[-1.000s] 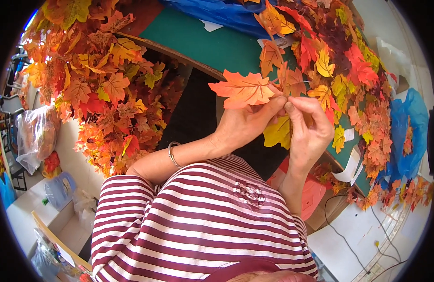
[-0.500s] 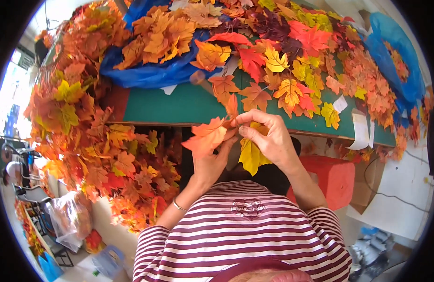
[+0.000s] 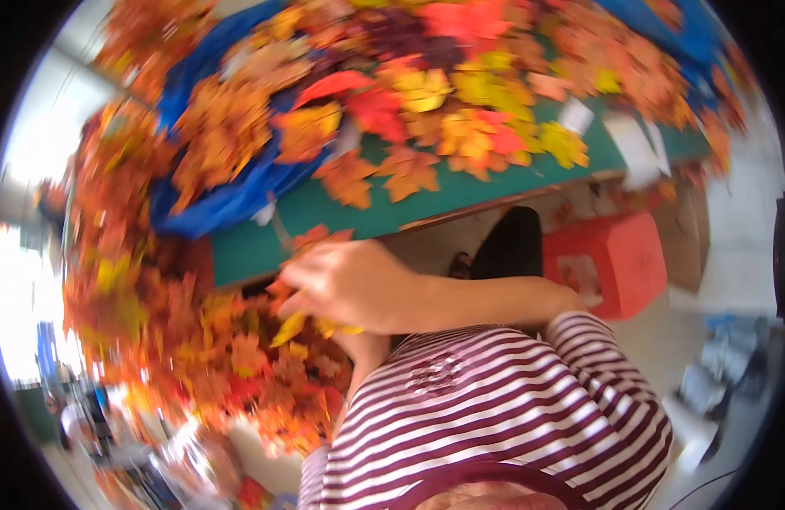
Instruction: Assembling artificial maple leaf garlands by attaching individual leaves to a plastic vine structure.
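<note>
Right hand [image 3: 350,280], bare: left of centre in the frame, forearm laid across from the right, back of hand uppermost; fingers bent, spread slightly and blurred, so how firmly they close, or on what, cannot be told.

Left hand [image 3: 360,343], bare: largely hidden beneath the right; only a part near the wrist shows; opening and hold cannot be told.

Orange-red, lobed artificial leaf [image 3: 326,236]: left of centre, just above the right hand's knuckles, partly covered.

Yellow, pointed artificial leaf [image 3: 289,330]: left of centre, just below the right hand's fingertips; attachment not discernible.

Bench with green top [image 3: 248,257]: across the upper half, bearing mixed orange, red, yellow and dark purple maple-shaped leaves [image 3: 409,170].

Blue plastic sheeting [image 3: 214,211]: upper left, on the bench, partly under orange leaves.

White paper strip [image 3: 635,149]: upper right, at the bench edge.

Dense orange foliage mass [image 3: 146,297]: left side, blurred, beside the bench.

Red plastic stool [image 3: 626,263]: right of centre, below the bench edge.

Maroon-and-white striped shirt [image 3: 511,399]: lower centre, worn by the person.
</note>
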`<action>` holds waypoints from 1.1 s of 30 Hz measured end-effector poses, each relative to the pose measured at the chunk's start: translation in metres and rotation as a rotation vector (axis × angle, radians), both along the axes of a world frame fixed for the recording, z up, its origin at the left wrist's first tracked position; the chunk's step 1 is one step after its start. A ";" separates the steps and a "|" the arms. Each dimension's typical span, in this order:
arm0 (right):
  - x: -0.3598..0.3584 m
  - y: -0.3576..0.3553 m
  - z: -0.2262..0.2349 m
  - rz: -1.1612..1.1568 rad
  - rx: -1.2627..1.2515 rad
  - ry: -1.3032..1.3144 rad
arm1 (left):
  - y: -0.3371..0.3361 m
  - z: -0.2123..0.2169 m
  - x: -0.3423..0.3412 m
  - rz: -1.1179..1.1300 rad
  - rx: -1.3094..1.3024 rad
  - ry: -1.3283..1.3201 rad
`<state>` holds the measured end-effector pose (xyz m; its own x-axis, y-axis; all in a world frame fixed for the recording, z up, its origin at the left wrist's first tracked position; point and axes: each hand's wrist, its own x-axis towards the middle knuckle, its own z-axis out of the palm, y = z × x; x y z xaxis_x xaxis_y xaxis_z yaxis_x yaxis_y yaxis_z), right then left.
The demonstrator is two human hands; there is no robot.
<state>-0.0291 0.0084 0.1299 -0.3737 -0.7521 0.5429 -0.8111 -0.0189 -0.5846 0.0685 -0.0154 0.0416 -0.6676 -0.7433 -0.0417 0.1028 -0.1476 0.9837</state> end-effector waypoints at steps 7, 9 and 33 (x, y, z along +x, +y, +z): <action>-0.029 -0.009 0.013 0.218 -0.288 0.500 | -0.031 0.026 0.006 0.140 -0.151 -0.080; -0.035 -0.007 0.020 0.296 -0.051 0.538 | -0.033 0.016 0.010 0.141 -0.156 0.015; -0.079 0.053 -0.023 -0.574 -0.262 -0.223 | -0.057 0.071 0.021 0.113 0.211 0.138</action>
<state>-0.1084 0.0619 0.1072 -0.7997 -0.2544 0.5438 -0.5951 0.2158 -0.7742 0.0897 -0.0727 0.1127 -0.5910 -0.7980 -0.1181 0.2613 -0.3278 0.9079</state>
